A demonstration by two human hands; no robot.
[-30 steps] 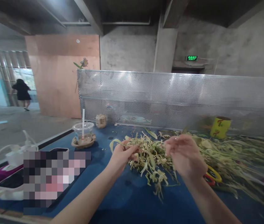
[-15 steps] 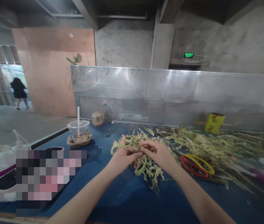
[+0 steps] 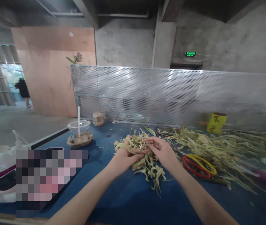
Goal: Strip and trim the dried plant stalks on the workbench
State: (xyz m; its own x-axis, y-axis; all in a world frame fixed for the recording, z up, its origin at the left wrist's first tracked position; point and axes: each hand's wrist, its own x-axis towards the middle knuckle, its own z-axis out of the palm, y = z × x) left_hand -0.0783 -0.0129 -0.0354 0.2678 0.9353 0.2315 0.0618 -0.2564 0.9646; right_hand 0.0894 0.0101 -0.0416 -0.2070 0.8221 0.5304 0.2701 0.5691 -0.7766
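Note:
A loose bunch of pale green, stringy plant pieces (image 3: 155, 175) lies at the middle of the blue table (image 3: 123, 200). My left hand (image 3: 125, 154) is wrapped round part of this bunch, with a pale leaf strip across its fingers. Close on its right, my right hand (image 3: 160, 150) has thumb and fingers pinched together at the bunch; what lies between its fingertips is too small to name. Scissors with red and yellow handles (image 3: 200, 165) lie just right of my right hand.
Long leaves and stems (image 3: 208, 143) cover the table's right side, near a yellow roll (image 3: 217, 123). At left are a lidded cup with straw (image 3: 79, 128) and a phone (image 3: 2, 182). A perforated metal panel (image 3: 133, 93) stands behind. A person (image 3: 23, 89) is far left.
My right hand has shifted slightly right and up, its fingertips a little farther from my left palm. The distant person has moved to the right.

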